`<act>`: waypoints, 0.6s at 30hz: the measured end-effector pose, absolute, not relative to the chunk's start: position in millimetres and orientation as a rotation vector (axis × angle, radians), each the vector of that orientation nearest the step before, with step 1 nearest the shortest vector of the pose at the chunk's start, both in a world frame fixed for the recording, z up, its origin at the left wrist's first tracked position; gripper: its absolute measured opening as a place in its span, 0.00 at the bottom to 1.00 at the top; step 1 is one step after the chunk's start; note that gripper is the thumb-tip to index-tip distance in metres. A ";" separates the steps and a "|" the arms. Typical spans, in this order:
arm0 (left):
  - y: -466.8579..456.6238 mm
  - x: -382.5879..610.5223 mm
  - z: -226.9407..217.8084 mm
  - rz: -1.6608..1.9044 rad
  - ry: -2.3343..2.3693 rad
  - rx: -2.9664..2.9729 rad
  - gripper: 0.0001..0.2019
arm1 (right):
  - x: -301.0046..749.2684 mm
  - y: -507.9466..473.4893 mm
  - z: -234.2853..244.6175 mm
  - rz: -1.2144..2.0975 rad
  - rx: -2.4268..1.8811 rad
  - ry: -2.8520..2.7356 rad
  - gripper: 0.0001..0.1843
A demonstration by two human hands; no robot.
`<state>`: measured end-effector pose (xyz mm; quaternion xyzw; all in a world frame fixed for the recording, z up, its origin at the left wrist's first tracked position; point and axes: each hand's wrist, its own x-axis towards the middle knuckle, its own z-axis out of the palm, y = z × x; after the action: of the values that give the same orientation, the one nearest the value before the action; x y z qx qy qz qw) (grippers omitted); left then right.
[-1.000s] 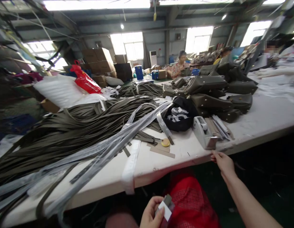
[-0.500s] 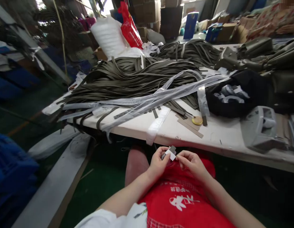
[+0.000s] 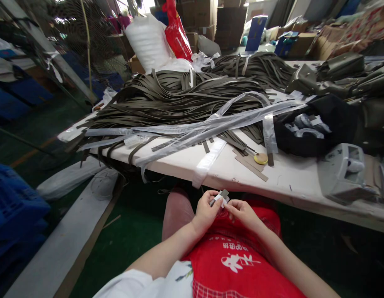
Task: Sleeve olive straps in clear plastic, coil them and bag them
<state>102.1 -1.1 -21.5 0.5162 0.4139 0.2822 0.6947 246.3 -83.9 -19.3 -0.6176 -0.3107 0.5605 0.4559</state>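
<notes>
Over my lap, just in front of the table edge, my left hand [image 3: 208,209] is closed around a small dark grey strap piece [image 3: 224,193]. A white paper-like slip [image 3: 219,200] lies across that piece. My right hand [image 3: 241,212] pinches at the slip's right corner, thumb and forefinger together. Fingers hide much of the small piece, so its full shape cannot be made out. A red apron [image 3: 235,265] covers my lap beneath both hands.
The white table [image 3: 167,159] bears a large heap of dark strips [image 3: 179,99] with clear plastic sleeves [image 3: 210,124] across it. A yellow round disc [image 3: 260,159], a grey tape dispenser [image 3: 342,174] and a black bag [image 3: 328,120] lie to the right. Blue crates [image 3: 18,215] stand at left.
My right hand has moved slightly left, onto the white slip, which now appears folded or bent against the grey piece. The view has shifted a little.
</notes>
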 end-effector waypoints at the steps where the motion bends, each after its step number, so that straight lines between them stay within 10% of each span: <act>1: -1.0 102.2 -20.8 0.635 0.954 1.158 0.22 | 246.8 -84.4 -21.0 1.418 -1.467 -0.768 0.26; 18: -7.3 97.5 -13.8 0.792 0.846 1.580 0.18 | 223.9 -60.1 -44.1 1.373 -1.359 -0.661 0.28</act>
<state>97.5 -7.3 -13.8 0.6695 0.3587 0.3357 0.5572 223.9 -60.1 -44.1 -0.5673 -0.2760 0.5735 0.5226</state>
